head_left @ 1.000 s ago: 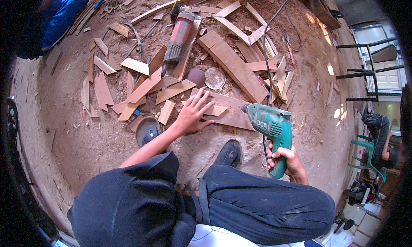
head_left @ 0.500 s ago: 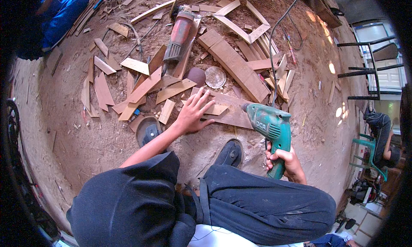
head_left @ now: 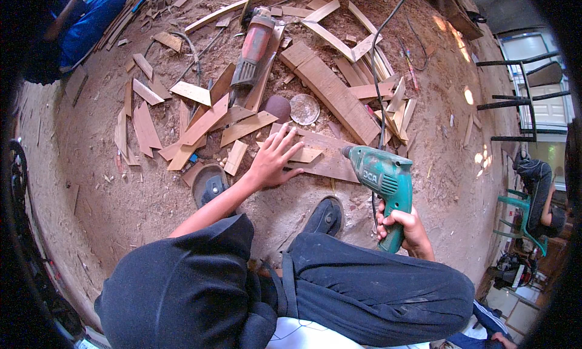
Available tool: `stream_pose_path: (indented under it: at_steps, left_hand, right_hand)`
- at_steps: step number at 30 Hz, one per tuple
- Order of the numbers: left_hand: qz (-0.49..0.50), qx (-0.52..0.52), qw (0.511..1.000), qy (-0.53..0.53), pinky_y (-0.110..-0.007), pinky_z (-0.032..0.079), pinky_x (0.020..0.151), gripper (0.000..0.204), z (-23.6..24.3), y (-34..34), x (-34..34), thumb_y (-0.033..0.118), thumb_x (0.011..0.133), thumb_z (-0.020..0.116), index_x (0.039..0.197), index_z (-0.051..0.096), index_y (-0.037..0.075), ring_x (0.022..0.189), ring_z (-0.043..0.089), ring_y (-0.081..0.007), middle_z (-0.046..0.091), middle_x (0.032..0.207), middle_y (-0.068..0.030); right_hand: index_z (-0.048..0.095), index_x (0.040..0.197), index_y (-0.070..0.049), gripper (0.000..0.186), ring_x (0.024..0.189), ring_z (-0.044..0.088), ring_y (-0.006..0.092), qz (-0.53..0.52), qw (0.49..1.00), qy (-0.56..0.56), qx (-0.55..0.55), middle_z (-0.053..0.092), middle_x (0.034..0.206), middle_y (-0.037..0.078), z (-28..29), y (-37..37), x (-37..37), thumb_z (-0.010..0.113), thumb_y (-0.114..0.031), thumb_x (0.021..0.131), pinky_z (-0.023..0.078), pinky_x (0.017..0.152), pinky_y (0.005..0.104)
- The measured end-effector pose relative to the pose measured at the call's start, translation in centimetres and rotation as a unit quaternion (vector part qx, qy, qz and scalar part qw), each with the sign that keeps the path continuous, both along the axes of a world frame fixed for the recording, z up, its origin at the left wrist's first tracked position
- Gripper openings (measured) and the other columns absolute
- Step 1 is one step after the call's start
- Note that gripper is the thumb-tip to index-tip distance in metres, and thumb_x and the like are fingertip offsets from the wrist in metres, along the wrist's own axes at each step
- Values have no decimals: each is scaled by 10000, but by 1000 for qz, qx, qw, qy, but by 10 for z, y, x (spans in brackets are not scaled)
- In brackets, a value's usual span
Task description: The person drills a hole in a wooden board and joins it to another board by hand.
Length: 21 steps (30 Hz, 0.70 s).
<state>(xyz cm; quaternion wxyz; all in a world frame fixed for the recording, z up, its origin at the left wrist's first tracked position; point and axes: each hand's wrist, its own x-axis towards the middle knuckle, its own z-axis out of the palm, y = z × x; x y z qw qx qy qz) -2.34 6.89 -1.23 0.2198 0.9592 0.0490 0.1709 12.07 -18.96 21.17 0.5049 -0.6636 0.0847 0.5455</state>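
My left hand [head_left: 273, 160] lies with its fingers spread over a short, slant-cut wood strip [head_left: 307, 155], pressing it against a wider brown board [head_left: 332, 166] on the ground. My right hand [head_left: 412, 229] is wrapped round the handle of a green power drill [head_left: 383, 173]. The drill points left, with its chuck above the right part of the board and close to the strip's end. Whether a bit touches any wood cannot be made out. Just beyond the left hand are a round pale disc [head_left: 304, 109] and a dark reddish disc [head_left: 277, 107].
A red angle grinder [head_left: 251, 52] rests among scattered wood offcuts [head_left: 206, 120]. A thick plank [head_left: 330, 91] and a joined wooden frame [head_left: 321, 31] lie farther off. The drill's cord [head_left: 377, 64] runs away over the dirt. People sit at far left and right, near a green chair [head_left: 512, 215].
The drill's cord has shifted slightly left. At the lower right edge, another person's clothed limb and hand have moved. My hands stay almost in place.
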Motion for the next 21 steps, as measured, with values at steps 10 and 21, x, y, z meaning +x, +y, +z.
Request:
stream_pose_path:
  at_steps: [10,21]
  left_hand:
    - [1,-3,1000,-3,-461,297,1071,683,-1,0,0,497,776,674,1324,496,129,1359,307,-370,366,1446,-173]
    - [2,-5,1000,5,-454,298,1070,674,1,1,-1,497,767,680,1298,507,119,1359,310,-359,373,1440,-176]
  right_hand:
    - [500,1034,59,382,546,591,210,13,999,-49,9,589,841,146,3,5,-4,521,-29,663,507,512,338]
    - [485,1005,41,394,512,548,218,-13,999,-37,-22,518,783,112,1,5,-5,521,-40,621,496,511,379]
